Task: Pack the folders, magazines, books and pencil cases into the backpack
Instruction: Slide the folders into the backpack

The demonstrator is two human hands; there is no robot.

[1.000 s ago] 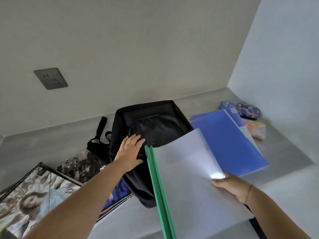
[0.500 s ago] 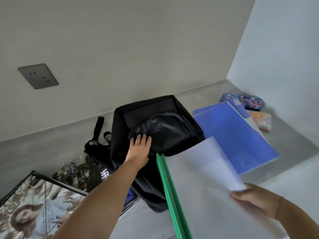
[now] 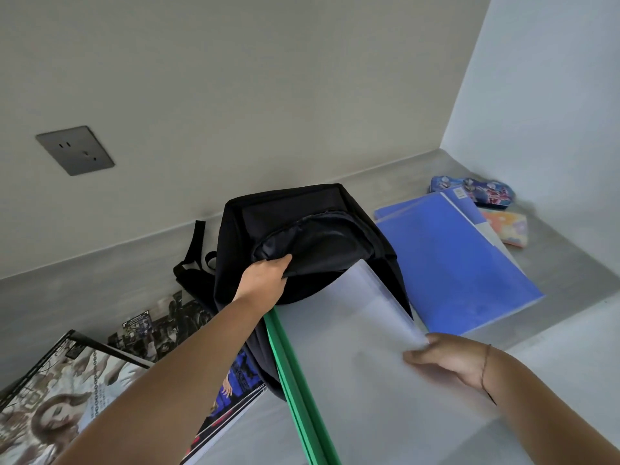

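A black backpack [image 3: 302,209] lies on the grey counter with its top opening facing me. My left hand [image 3: 265,280] grips the near edge of that opening and holds it up. My right hand [image 3: 446,359] holds a clear folder with a green spine [image 3: 342,357] by its right edge, and the folder's far corner sits at the backpack's mouth. Blue folders [image 3: 453,260] lie to the right of the bag. Two pencil cases rest in the far right corner, a dark blue one [image 3: 483,193] and a pastel one [image 3: 506,228]. Magazines [image 3: 67,387] lie at the left.
The grey counter [image 3: 100,280] runs along a beige wall with a socket plate [image 3: 75,151], and a pale wall closes the right side. A backpack strap [image 3: 194,253] trails left of the bag. One magazine [image 3: 231,394] is partly under the bag.
My left hand has gone from resting flat on the backpack to gripping its opening. My right hand has pushed the green-spined folder forward until its corner reaches the bag's mouth.
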